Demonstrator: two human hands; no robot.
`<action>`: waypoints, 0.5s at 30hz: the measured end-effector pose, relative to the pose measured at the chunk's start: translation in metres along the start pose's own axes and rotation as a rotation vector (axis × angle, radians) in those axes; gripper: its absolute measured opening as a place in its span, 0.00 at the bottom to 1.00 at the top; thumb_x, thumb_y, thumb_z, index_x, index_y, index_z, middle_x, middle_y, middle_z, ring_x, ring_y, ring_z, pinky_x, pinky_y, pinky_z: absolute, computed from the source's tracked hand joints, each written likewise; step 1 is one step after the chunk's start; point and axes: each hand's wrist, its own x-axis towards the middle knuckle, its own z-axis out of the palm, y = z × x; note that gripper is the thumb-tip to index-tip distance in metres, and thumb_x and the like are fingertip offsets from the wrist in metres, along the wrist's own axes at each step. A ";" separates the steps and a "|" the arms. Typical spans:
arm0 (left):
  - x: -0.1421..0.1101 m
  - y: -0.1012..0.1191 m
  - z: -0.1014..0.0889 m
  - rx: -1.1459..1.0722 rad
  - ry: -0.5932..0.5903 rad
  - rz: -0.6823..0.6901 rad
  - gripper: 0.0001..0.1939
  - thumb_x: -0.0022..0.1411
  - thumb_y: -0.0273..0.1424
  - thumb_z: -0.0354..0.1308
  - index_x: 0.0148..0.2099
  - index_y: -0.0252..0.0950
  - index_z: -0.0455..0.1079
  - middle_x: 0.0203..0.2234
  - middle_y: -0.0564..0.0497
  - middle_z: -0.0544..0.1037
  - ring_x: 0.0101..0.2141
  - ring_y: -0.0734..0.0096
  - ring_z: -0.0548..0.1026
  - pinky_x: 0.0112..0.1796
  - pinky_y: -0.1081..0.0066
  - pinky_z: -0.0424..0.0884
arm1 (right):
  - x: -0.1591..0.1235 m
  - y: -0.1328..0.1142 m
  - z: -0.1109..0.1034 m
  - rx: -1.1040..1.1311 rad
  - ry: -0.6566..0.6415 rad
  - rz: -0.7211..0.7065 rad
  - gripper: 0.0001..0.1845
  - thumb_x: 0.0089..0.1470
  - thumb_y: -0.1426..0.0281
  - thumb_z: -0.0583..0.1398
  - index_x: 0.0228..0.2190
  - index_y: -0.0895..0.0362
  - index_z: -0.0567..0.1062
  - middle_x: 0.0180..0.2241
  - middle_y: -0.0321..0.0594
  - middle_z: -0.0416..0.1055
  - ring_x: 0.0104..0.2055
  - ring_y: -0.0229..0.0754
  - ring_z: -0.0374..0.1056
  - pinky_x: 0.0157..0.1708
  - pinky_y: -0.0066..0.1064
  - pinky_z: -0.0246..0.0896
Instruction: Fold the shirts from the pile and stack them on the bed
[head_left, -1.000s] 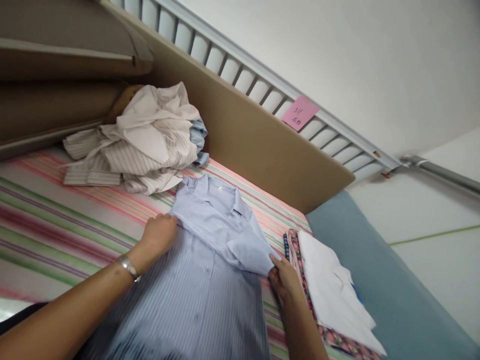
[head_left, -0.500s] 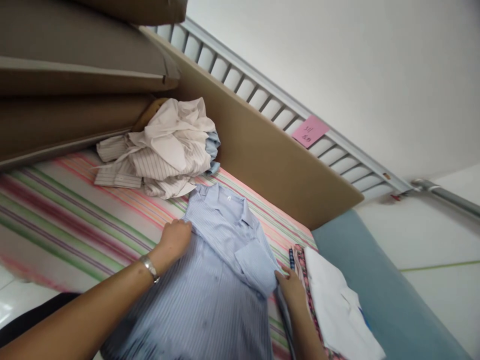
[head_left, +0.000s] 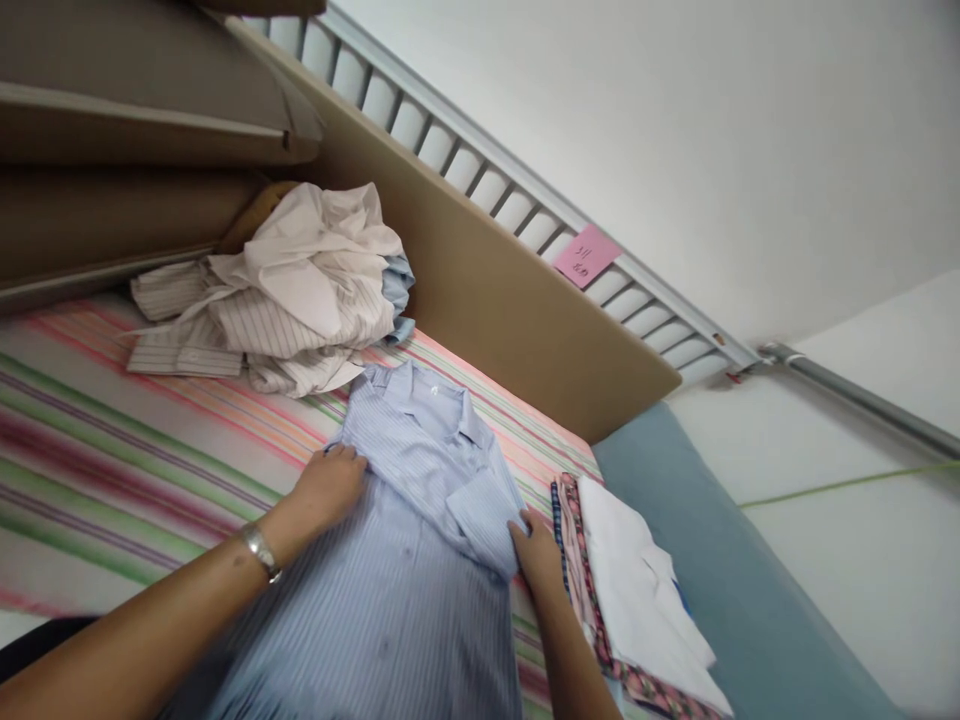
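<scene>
A blue striped shirt lies front up, its collar pointing away from me. One sleeve is folded across the chest, with the cuff near the right edge. My left hand, a silver band on its wrist, is closed on the shirt's left edge below the shoulder. At the opposite edge, beside the folded cuff, my right hand pinches the fabric between thumb and fingers. The fingertips of both hands are partly hidden. The shirt's hem runs out of view at the bottom.
A crumpled heap of white striped clothes sits beyond the shirt on the striped sheet. Folded clothes are stacked at right, by a blue-grey panel. A tan board and metal railing with a pink note border the back.
The camera view has shifted, so everything sits further left in the picture and more of the folded stack shows. Both hands keep their places on the shirt's edges; the folded sleeve looks the same.
</scene>
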 end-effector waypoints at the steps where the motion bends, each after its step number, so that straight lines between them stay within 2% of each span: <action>1: 0.000 0.000 0.001 0.001 0.002 0.003 0.15 0.59 0.28 0.50 0.47 0.32 0.70 0.44 0.37 0.73 0.50 0.52 0.67 0.47 0.56 0.63 | -0.002 0.006 -0.005 0.005 0.012 0.009 0.28 0.44 0.60 0.55 0.44 0.63 0.73 0.46 0.54 0.72 0.49 0.54 0.67 0.51 0.43 0.56; 5: 0.003 -0.001 0.000 0.000 -0.012 0.004 0.15 0.59 0.29 0.50 0.48 0.33 0.70 0.45 0.37 0.72 0.50 0.52 0.67 0.46 0.56 0.64 | -0.035 0.056 -0.034 0.048 0.078 0.092 0.30 0.45 0.54 0.53 0.44 0.60 0.73 0.45 0.51 0.72 0.50 0.52 0.66 0.51 0.40 0.57; 9: 0.004 0.001 -0.002 0.027 -0.048 -0.015 0.16 0.59 0.31 0.50 0.49 0.33 0.69 0.47 0.37 0.71 0.52 0.53 0.66 0.48 0.57 0.62 | -0.105 0.123 -0.056 0.076 0.107 0.245 0.29 0.41 0.50 0.54 0.40 0.56 0.74 0.43 0.48 0.74 0.47 0.53 0.68 0.49 0.40 0.60; 12: 0.006 0.000 0.000 0.048 -0.066 -0.003 0.18 0.60 0.32 0.50 0.51 0.33 0.68 0.48 0.38 0.71 0.52 0.53 0.65 0.49 0.58 0.62 | -0.156 0.156 -0.054 0.077 0.074 0.333 0.33 0.40 0.48 0.55 0.43 0.56 0.71 0.46 0.50 0.72 0.49 0.55 0.67 0.50 0.41 0.60; 15: 0.006 -0.001 0.005 0.060 -0.063 0.018 0.20 0.60 0.32 0.48 0.53 0.31 0.67 0.48 0.36 0.70 0.52 0.53 0.65 0.48 0.57 0.63 | -0.182 0.172 -0.044 0.055 0.104 0.280 0.38 0.36 0.47 0.57 0.44 0.60 0.70 0.50 0.55 0.68 0.54 0.58 0.62 0.54 0.44 0.56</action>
